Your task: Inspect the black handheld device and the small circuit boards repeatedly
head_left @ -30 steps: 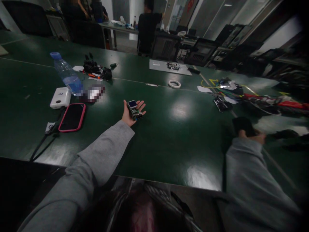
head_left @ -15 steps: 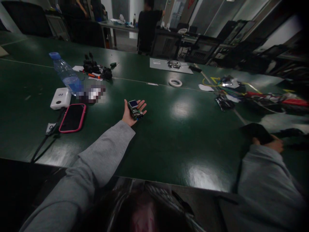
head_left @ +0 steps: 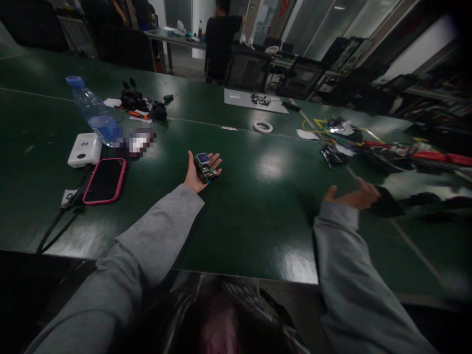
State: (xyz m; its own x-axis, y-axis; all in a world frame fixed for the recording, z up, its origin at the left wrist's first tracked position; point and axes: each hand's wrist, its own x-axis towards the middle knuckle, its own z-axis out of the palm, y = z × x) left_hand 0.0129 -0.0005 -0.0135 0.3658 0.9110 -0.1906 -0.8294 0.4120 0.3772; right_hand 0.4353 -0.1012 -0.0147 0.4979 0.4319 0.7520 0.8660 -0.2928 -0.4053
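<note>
A small green circuit board (head_left: 206,169) with a little square screen lies on the upturned palm of my left hand (head_left: 197,176), whose fingers are spread beneath it. On the right, my right hand (head_left: 350,196) is over the green table, thumb apart from the other fingers, somewhat blurred. A flat black object (head_left: 387,202) lies just beyond its fingertips; the fingers overlap its left edge, and I cannot make out whether they touch it.
A pink-cased phone (head_left: 105,181), a white box with a cable (head_left: 84,150) and a water bottle (head_left: 96,113) stand left on the green table (head_left: 250,231). Behind are black parts (head_left: 136,101), a tape roll (head_left: 263,127) and a grey board (head_left: 239,98). Wires (head_left: 379,147) lie right.
My right hand has moved left, and its fingers, which were on the black object, are now stretched out. That object now lies flat on the table. My left hand still bears the circuit board.
</note>
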